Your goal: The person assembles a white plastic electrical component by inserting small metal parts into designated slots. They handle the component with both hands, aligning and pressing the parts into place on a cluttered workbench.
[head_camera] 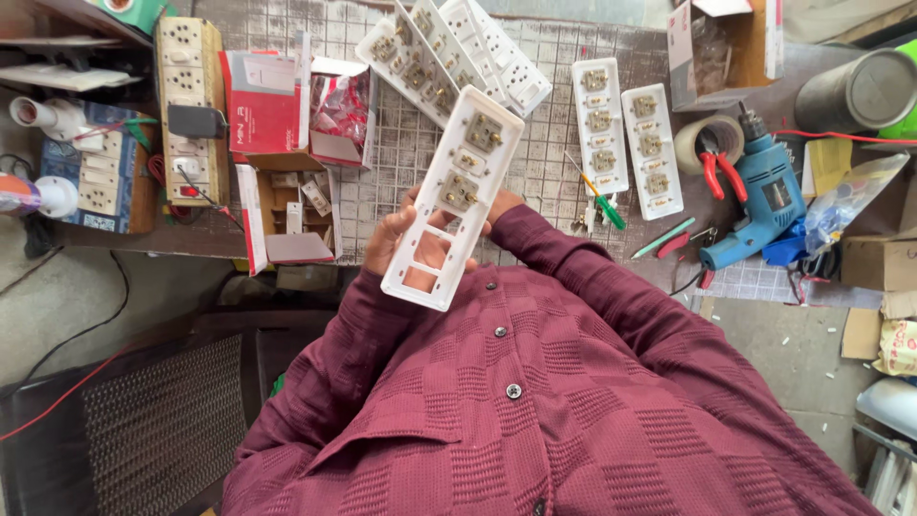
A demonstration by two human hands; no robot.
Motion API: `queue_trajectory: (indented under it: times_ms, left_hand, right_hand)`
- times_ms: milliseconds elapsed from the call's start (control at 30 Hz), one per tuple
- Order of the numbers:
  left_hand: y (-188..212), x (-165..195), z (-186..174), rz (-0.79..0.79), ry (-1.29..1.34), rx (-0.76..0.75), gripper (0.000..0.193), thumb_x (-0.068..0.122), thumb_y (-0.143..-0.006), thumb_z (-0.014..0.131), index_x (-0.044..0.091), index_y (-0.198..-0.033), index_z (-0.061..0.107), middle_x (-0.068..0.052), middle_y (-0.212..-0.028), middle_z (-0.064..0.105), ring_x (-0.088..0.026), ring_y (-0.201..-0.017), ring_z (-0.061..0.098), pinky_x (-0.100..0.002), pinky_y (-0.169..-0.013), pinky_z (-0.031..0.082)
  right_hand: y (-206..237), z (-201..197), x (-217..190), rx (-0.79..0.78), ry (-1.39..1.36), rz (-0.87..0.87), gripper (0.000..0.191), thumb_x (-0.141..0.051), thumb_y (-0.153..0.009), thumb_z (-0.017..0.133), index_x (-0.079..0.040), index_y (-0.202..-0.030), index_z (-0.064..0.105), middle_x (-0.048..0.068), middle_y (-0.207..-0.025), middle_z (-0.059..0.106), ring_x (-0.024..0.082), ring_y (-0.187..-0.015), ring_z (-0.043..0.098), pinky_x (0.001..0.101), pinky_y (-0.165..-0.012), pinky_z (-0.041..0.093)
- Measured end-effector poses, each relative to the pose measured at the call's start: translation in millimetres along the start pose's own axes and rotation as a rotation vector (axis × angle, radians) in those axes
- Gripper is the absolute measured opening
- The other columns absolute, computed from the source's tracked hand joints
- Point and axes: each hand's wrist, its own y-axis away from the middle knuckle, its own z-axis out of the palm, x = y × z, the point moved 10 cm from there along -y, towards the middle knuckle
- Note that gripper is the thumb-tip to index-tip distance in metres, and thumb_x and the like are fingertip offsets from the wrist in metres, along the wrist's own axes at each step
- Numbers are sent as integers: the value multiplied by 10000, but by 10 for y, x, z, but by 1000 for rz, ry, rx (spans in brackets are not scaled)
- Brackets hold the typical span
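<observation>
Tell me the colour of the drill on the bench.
Blue, with a dark chuck; the drill lies at the bench's right, clearest in the head view.

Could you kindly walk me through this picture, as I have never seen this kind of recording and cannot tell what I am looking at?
There is no machine here: a person in a maroon shirt wears a camera on the head, so you look straight down at their chest and workbench. Both hands hold a long white switchboard frame; the left hand is behind it, the right hand mostly hidden. Some of its openings hold sockets, others are empty. On the bench lie more white frames, an open red box, a green screwdriver, a roll of tape, red pliers and a blue drill.
</observation>
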Motion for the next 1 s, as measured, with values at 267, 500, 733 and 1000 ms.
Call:
queue_trajectory:
  times_ms: [267,500,733,1000]
  left_hand:
    - [-61,-129,-32,-65,-1,89,620,267,-942,722,153,-1459,399,-217,-1389,468,-513,-1265,552,-663,-862,608]
    - [-91,-197,18,-90,-188,176,600,237,-957,635,63,-1455,349,-243,-1385,445,-431,-1197,611,-574,-772,650]
    - [-137,-233,63,-100,-297,183,592,216,-958,640,1,-1427,352,-284,-1325,476,-389,-1080,677,-514,-716,671]
    - [-146,-294,53,-80,-314,178,552,184,-973,647,-15,-1415,384,-276,-1209,565,-317,-972,708,-444,-674,679]
  right_hand:
    - [325,-668,688,449,-749,69,243,-180,-929,696,6,-1081,736,156,-923,762,214,-742,717,332,-638,607]
    - [1718,-1531,-546,529,-687,-583,173,5,-959,734,-51,-1052,599,66,-1013,747,125,-835,656,268,-740,555]
    - [1901,-1657,-1484,630,-31,-684,197,27,-852,777,-69,-970,651,27,-929,753,194,-855,625,323,-741,556]
    - [1846,-1651,-1329,639,-69,-584,180,34,-809,790,-77,-929,712,22,-858,689,181,-800,640,308,-703,551]
